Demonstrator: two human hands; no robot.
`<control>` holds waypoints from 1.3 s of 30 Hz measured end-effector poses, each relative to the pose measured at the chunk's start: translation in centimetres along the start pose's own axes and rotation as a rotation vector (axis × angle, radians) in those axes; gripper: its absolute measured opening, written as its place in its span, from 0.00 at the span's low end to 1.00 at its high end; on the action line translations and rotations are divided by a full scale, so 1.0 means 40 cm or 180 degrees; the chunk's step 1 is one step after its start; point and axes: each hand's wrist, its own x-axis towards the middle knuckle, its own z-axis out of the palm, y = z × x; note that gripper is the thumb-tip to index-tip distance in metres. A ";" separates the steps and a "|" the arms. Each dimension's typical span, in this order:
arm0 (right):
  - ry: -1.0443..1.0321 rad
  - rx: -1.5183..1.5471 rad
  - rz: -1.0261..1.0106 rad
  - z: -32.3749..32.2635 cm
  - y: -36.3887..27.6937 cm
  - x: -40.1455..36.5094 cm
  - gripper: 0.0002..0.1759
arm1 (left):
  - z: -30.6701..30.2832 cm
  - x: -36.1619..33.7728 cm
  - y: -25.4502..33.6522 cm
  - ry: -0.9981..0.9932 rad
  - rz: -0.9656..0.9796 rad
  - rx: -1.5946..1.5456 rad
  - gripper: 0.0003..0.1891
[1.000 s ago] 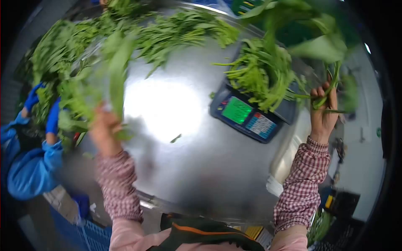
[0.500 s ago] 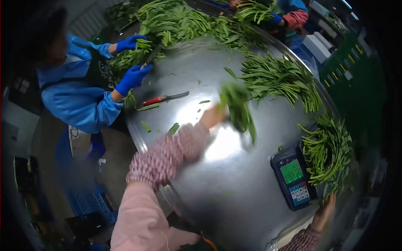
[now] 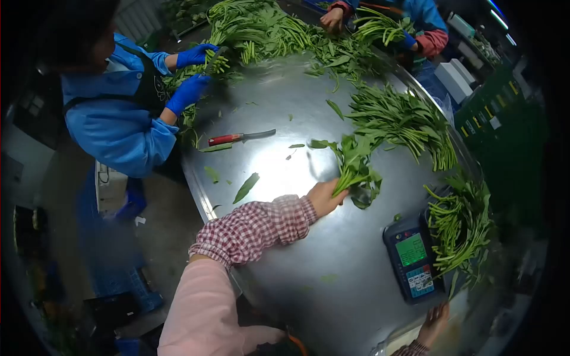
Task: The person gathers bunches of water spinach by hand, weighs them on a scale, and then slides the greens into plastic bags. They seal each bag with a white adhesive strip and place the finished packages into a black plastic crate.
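My left hand [image 3: 325,198] is closed around the stems of a small bunch of water spinach [image 3: 354,161], its leaves pointing away from me over the metal table. At the lower right, my right hand [image 3: 436,320] lies beside the near edge of a digital scale [image 3: 409,252], fingers stretched out and holding nothing that I can see. A larger bunch of water spinach [image 3: 457,228] rests on the scale, past its lit green display. Beyond my left hand, a trimmed pile of water spinach [image 3: 404,118] lies along the table's right side.
A red-handled knife [image 3: 240,137] lies on the metal table [image 3: 285,249] among loose leaves. At the left, a co-worker in blue gloves [image 3: 193,92] holds stems and a blade. Another person [image 3: 424,29] handles greens at the far side, near a big heap [image 3: 261,29].
My left hand has moved right and slightly nearer with its bunch, which is now steadier. My right hand has drawn back from the greens on the scale toward the lower left.
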 end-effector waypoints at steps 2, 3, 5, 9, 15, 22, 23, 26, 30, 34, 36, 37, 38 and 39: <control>0.0440 0.0160 0.0141 -0.148 0.104 0.072 0.35 | -0.009 0.001 0.002 0.0436 -0.0134 -0.0178 0.14; 0.0449 -0.0106 0.0157 -0.163 0.087 0.026 0.32 | 0.009 0.003 0.010 0.0586 -0.0196 -0.0315 0.14; 0.0609 -0.0350 0.0168 -0.224 0.082 -0.027 0.28 | 0.019 0.007 0.021 0.1026 -0.0256 -0.0597 0.13; 0.1052 -0.0637 0.0430 -0.363 0.182 -0.051 0.28 | 0.129 -0.031 -0.074 0.1044 -0.0852 -0.0665 0.13; 0.1251 -0.3900 0.0713 -0.428 0.369 -0.121 0.47 | 0.300 -0.024 -0.112 0.0681 -0.1458 -0.1326 0.17; 0.1898 -0.3257 0.0450 -0.341 0.437 -0.178 0.60 | 0.202 -0.316 -0.020 0.0244 0.0635 0.2052 0.37; 0.2096 -0.3393 0.0547 -0.326 0.435 -0.178 0.60 | 0.197 -0.384 -0.048 -0.0701 0.0869 0.1796 0.37; 0.2061 -0.3758 0.0492 -0.364 0.443 -0.140 0.57 | 0.187 -0.563 -0.043 -0.2068 0.1693 0.2369 0.34; 0.0709 -0.4121 0.0022 -0.507 0.507 -0.104 0.47 | 0.090 -0.521 -0.073 -0.1003 0.0738 0.3057 0.31; 0.0747 -0.4600 0.0322 -0.282 0.219 -0.302 0.43 | 0.138 -0.281 0.118 -0.0033 0.1374 0.2360 0.24; 0.0760 -0.3175 -0.0578 -0.222 0.141 -0.235 0.45 | 0.235 -0.078 0.260 0.0096 0.2067 0.1246 0.22; 0.0757 -0.2435 -0.0995 -0.177 0.094 -0.181 0.47 | 0.300 0.018 0.334 0.0090 0.1949 0.0584 0.22; 0.0376 -0.1629 -0.0737 -0.114 0.031 -0.112 0.48 | 0.372 0.116 0.376 0.0502 0.2297 0.0993 0.21; -0.0029 -0.0833 -0.0502 -0.038 -0.044 -0.040 0.49 | 0.435 0.208 0.409 0.0313 0.1920 0.1428 0.26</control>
